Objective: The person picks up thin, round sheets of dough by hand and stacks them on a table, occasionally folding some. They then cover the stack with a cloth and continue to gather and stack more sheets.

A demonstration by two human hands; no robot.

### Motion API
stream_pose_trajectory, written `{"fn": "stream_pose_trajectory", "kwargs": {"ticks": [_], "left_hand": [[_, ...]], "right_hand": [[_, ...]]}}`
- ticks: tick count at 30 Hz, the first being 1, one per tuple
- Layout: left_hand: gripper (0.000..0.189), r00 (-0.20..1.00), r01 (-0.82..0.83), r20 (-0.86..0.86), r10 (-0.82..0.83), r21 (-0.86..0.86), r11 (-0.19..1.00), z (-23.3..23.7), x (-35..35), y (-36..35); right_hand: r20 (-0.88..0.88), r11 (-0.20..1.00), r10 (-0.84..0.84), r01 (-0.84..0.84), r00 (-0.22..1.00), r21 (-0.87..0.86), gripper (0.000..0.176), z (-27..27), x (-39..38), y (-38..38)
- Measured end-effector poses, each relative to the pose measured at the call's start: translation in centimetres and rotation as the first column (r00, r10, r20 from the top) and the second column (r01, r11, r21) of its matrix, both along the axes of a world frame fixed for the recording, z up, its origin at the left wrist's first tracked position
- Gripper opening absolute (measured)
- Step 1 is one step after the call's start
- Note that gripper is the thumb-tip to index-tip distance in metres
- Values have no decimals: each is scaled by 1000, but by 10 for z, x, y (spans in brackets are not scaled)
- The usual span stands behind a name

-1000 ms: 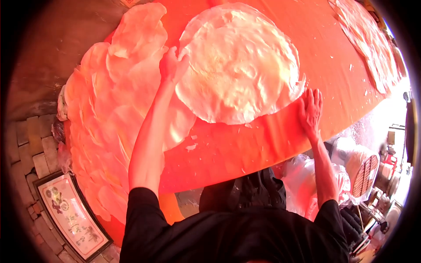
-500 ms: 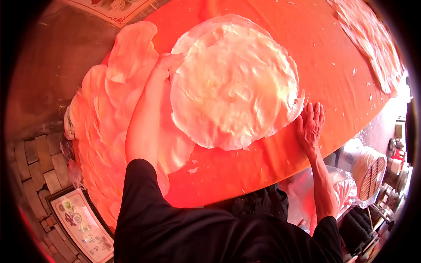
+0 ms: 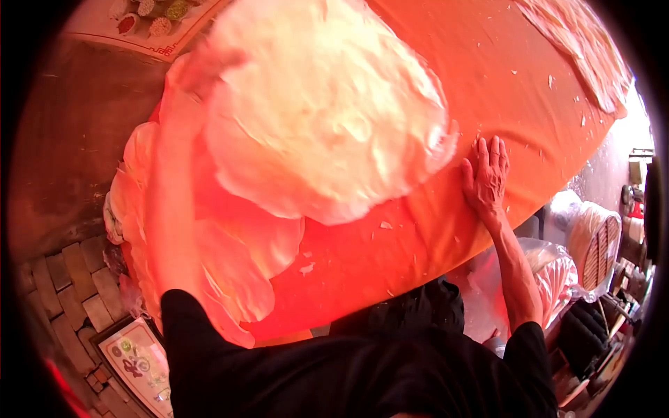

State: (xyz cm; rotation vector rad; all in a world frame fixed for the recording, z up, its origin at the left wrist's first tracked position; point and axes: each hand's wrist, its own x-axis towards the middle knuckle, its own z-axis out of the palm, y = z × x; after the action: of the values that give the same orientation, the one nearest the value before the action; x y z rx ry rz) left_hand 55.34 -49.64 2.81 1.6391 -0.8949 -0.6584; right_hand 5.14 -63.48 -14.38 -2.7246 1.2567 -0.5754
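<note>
A pale, wrinkled round flatbread (image 3: 327, 111), thin as a sheet, lies across the upper middle of the red-orange table cover (image 3: 341, 272). My left hand (image 3: 216, 73) is at its left edge, blurred by motion, with the fingers closed on that edge. Its fingertips are hard to make out. Beneath my left forearm, a heap of more thin flatbreads (image 3: 251, 251) overlaps along the left of the table. My right hand (image 3: 490, 174) rests flat on the cover, palm down, fingers stretched out, just right of the round flatbread's torn edge and apart from it.
More folded flatbreads (image 3: 582, 52) lie at the far right of the table. Small crumbs dot the cover. Plastic-wrapped goods (image 3: 554, 272) stand below the right edge. A framed picture (image 3: 136, 366) leans by the brick floor (image 3: 70, 279) at lower left.
My left hand has moved left and away from me, drawing the round flatbread along toward the heap. My right hand remains flat on the cover. The view has shifted slightly.
</note>
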Motion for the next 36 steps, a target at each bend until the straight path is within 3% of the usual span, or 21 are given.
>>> {"fn": "stream_pose_trajectory", "kwargs": {"ticks": [6,10,12,15,16,17,18,19,20,21,22,23,24,26,28,29,30,31,34,36], "left_hand": [[49,950,-50,296,98,-163,985,103,-53,-1],[50,916,44,401,16,-138,989,122,-131,-11],[50,903,129,421,-87,-72,989,101,-183,-17],[50,820,348,438,-370,133,928,26,-264,-5],[51,744,404,473,-471,243,882,-5,-288,9],[59,585,429,566,-581,392,814,-38,-303,30],[63,561,426,535,-632,468,774,-41,-310,40],[67,534,421,501,-681,541,728,-41,-317,50],[66,644,427,377,-665,545,722,-37,-315,57],[64,731,347,405,-549,472,811,-52,-294,66],[62,802,253,425,-420,395,883,-65,-263,73],[59,782,82,549,-295,379,922,-76,-223,71],[55,742,-93,649,-168,349,933,-86,-183,70],[56,857,-288,503,108,295,911,-83,-127,52],[36,614,-507,776,142,249,825,-141,-47,51],[36,732,-480,664,153,343,808,-190,11,55],[35,830,-433,534,161,435,789,-218,52,55],[34,857,-431,470,212,428,794,-240,89,61],[32,885,-435,365,290,422,796,-237,119,55],[32,865,-445,430,259,420,791,-225,119,47]], "right_hand": [[12,1000,-5,5,1000,2,56,2,-1,0],[50,1000,14,-13,999,-7,57,2,-2,0],[57,1000,9,-8,998,-8,57,2,-5,-1],[42,1000,16,-16,999,1,58,-3,-6,-1],[42,999,28,-27,999,-24,59,-11,-9,-3],[39,998,43,-42,998,-47,59,-22,-13,-6],[35,996,63,-60,997,-69,59,-22,-13,-7],[264,981,63,-108,962,161,61,-19,-19,-6],[334,975,34,-105,942,196,61,-17,-19,-2],[450,950,-4,-138,893,280,61,-28,-18,-4],[453,945,-9,-140,892,295,61,-33,-18,-6],[455,940,-15,-143,890,311,61,-38,-18,-9],[342,960,15,-109,939,258,61,-36,-19,-10],[343,960,-5,-92,939,264,61,-36,-18,-8],[540,923,-120,-106,833,369,61,-34,-22,-3],[494,957,-66,-86,867,278,61,-24,-21,0],[562,923,-147,-92,814,374,62,-22,-18,1],[511,945,-106,-73,853,318,61,-18,-18,2],[356,985,-21,-42,934,168,59,-20,-17,-5],[667,904,-201,-127,717,408,53,-13,-9,1]]}}
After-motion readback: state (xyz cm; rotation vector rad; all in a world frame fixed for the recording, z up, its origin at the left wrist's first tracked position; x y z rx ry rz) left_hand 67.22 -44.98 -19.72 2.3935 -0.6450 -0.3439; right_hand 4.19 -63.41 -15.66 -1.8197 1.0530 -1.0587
